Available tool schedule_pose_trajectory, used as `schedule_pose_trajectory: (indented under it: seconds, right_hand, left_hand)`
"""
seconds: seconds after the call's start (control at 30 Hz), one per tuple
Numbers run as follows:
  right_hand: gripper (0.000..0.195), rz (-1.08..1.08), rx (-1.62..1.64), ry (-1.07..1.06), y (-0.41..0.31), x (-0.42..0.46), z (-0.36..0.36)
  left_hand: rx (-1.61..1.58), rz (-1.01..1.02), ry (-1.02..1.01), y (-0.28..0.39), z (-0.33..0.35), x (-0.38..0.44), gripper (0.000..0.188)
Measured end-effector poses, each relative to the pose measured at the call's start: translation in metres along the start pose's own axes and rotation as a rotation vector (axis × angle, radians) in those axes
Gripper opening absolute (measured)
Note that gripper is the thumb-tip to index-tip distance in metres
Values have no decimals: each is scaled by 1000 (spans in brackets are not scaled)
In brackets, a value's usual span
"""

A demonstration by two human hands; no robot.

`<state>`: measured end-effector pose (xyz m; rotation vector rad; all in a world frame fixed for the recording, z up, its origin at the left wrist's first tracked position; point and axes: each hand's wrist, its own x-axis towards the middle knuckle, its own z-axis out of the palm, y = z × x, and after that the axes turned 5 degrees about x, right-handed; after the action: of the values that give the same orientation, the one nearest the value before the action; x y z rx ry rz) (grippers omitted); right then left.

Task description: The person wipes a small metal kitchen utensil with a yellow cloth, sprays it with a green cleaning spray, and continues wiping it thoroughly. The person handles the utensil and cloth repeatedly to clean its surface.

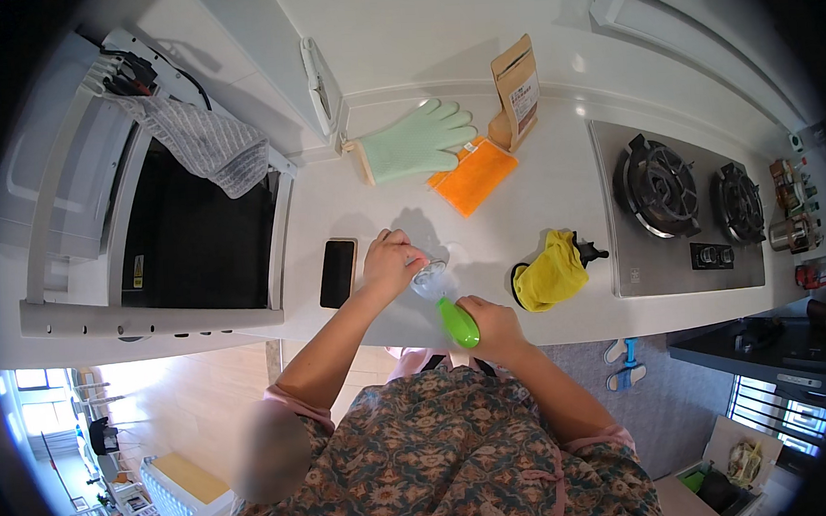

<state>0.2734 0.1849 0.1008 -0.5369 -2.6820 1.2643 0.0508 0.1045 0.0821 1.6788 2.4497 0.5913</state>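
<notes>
My left hand [389, 260] grips the rim of a small clear container [429, 278], tilted over the white counter [388, 322]. My right hand [492, 324] is closed around a bright green handheld tool [460, 323], whose narrow tip points at the container. A whitish blur lies between tip and container; whether they touch I cannot tell. Left of my left hand lies a dark-screened phone [338, 273]. Right of my right hand sits a bunched yellow cloth [552, 272] with black parts. Farther back are an orange cloth [475, 177] and a pale green oven glove [410, 142].
A brown paper pouch [514, 98] stands against the back wall. On the right is a gas hob [687, 272] with black pan supports. An oven [194, 231] with a grey striped towel [203, 139] on top stands at the left. The counter's front edge runs before my body.
</notes>
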Motion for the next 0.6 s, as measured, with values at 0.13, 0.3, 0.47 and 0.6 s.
schedule_pose_trajectory:
  seconds: [0.13,0.3,0.47,0.6]
  right_hand:
    - [34,17,47,92,2,-3,-4]
    - [33,22,36,91,11,-13,-8]
    - [40,17,25,77,4,-21,-17]
    - [44,-12,6,41,-8,-24,-23]
  left_hand:
    - [8,-22,-23,0,1,1,8]
    - [8,-46,-41,1,1,1,9]
    - [-62,-49,100,-6,1,-5,16]
    - [-265,-227,258,-17,-13,-23,23]
